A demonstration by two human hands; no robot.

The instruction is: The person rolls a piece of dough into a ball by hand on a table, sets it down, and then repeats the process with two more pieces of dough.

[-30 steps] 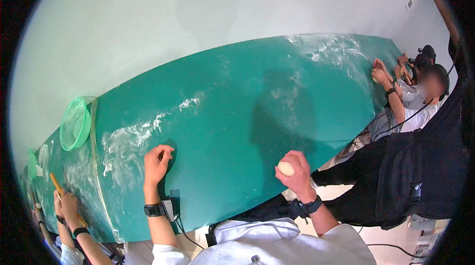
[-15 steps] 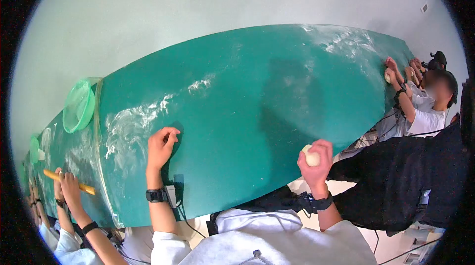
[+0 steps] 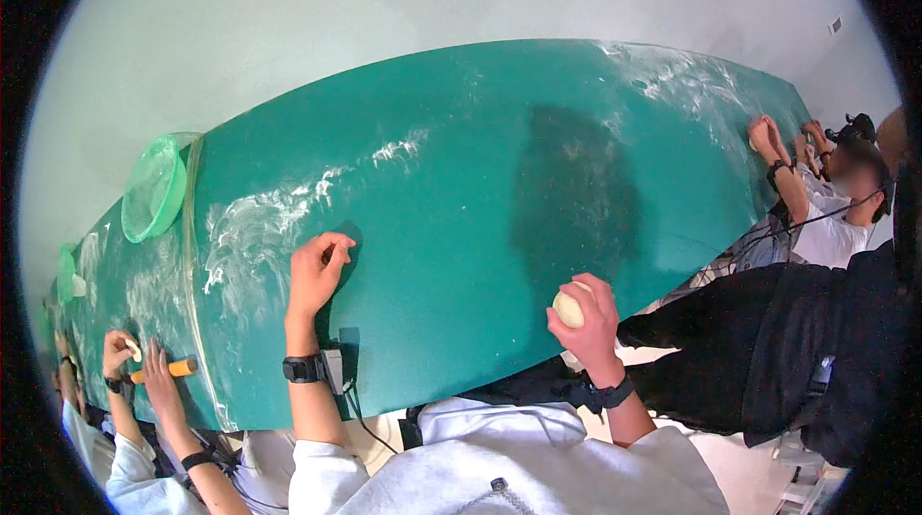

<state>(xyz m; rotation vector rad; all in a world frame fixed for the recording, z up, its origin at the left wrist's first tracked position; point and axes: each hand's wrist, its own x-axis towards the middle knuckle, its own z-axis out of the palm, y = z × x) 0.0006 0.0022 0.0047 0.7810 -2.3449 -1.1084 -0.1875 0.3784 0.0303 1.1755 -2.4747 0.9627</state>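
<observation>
My right hand (image 3: 591, 328) is wrapped round a pale ball of dough (image 3: 570, 306), held above the front edge of the green table (image 3: 432, 256). To the left, my left hand (image 3: 318, 270) hovers low over the table with its fingers curled together. Whether anything is between those fingers cannot be made out. Both wrists wear black bands. White flour (image 3: 259, 227) is smeared on the table beyond my left hand.
A green basket (image 3: 154, 190) stands at the left. Near it, a co-worker's hands (image 3: 161, 385) hold a rolling pin (image 3: 182, 368) and a piece of dough (image 3: 134, 351). Another person's hands (image 3: 765, 138) are at the far right, with a person in black beside me.
My right hand has moved left with the dough ball. My left hand has shifted slightly up. At the left, the co-worker's hands have parted, one now lifting a dough piece.
</observation>
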